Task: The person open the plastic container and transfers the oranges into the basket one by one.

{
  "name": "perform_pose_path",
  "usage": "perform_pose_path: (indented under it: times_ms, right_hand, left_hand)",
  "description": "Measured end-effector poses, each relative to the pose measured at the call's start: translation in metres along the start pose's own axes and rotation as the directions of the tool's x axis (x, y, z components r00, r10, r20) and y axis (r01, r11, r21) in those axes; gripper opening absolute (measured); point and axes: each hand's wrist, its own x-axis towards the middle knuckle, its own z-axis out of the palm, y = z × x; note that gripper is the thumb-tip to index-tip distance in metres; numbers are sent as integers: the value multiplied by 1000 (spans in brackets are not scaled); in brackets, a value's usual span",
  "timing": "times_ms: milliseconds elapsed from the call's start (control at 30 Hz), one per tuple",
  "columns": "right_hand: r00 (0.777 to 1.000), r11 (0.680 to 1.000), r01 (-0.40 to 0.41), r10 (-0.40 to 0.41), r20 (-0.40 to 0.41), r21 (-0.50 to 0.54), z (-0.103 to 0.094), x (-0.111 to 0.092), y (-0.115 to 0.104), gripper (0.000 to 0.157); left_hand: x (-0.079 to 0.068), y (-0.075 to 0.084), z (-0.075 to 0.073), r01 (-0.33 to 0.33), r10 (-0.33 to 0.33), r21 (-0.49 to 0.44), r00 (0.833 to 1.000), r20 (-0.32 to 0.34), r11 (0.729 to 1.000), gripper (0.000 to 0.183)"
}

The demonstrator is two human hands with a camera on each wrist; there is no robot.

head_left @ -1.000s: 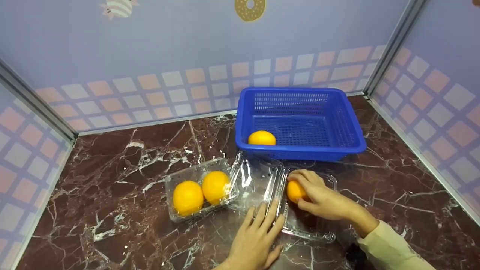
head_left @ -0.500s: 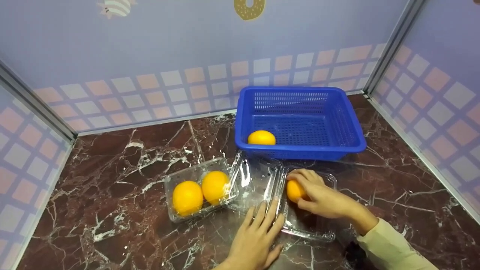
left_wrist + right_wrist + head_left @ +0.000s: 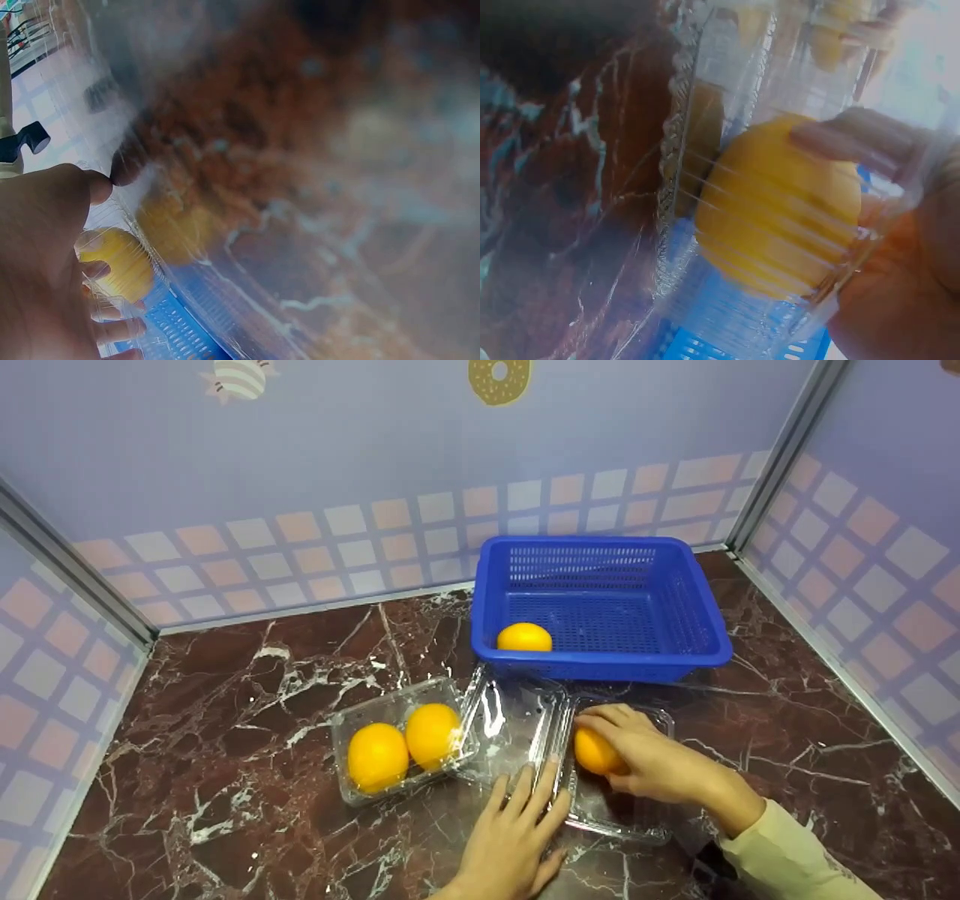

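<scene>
My right hand grips an orange from above and the right, in the right half of an open clear plastic clamshell box. In the right wrist view the same orange shows through the box's clear ribbed wall, with a finger across its top. My left hand lies with fingers straight and spread, fingertips on the clamshell's other half. In the left wrist view the left hand shows beside the clear plastic. A second clear box, holding two oranges, stands at the left.
A blue plastic basket stands behind the clamshell, with one orange in its near left corner. The left box overlaps the clamshell's edge in the head view. Patterned walls enclose the dark marbled table at the back and sides.
My right hand and its orange have shifted slightly, the thumb a little lower and the orange a touch nearer me. The left hand, boxes and basket stay in place.
</scene>
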Motion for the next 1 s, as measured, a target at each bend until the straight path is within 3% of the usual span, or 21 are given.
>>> perform_pose_path:
  times_ms: [133,300,733,1000]
  right_hand:
    - [1000,999,15,-16,-22,-52,0,0,-3,75]
    - [999,999,17,-19,-31,-47,-2,1,-5,75]
    - [996,998,66,-66,-59,-4,-2,0,-3,72]
    - [989,996,90,-89,-121,3,-4,0,-1,70]
  left_hand:
    - [1,0,-2,1,-1,-11,1000,31,1000,71]
    - [1,-1,-3,12,-11,-15,999,52,1000,71]
    - [-2,-4,-1,22,-22,17,1000,-2,1000,68]
    - [-1,-8,-2,20,-20,-4,998,-57,1000,69]
